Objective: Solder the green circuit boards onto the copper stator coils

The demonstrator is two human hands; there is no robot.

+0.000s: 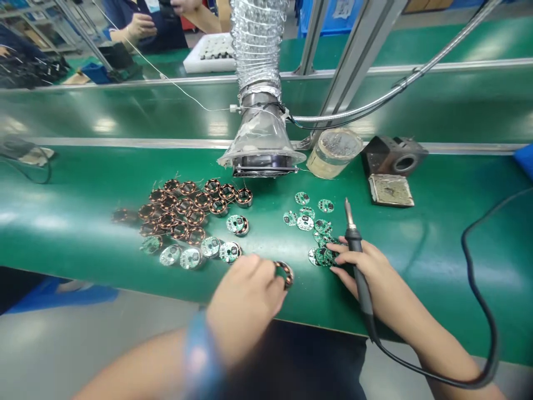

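Note:
My left hand (249, 294) is closed around the edge of a copper-wound motor stator (285, 274) near the front edge of the green bench. In my right hand (370, 272) a soldering iron (358, 250) is held, its tip pointing up and away from me. The fingers of that same hand touch a small pile of round green circuit boards (322, 256). More loose round boards (305, 222) lie just beyond. To the left stands a cluster of stators (183, 208) with copper windings. Several at its near side carry round boards on top, such as one board-topped stator (230, 251).
A fume extraction hood (266, 139) on a silver duct hangs over the bench. Behind my right hand are a round tub (335, 153), a soldering iron stand (395, 155) and its sponge tray (391, 190). The iron's black cable (474, 289) loops at right. Another person's hand (141, 25) shows across the bench.

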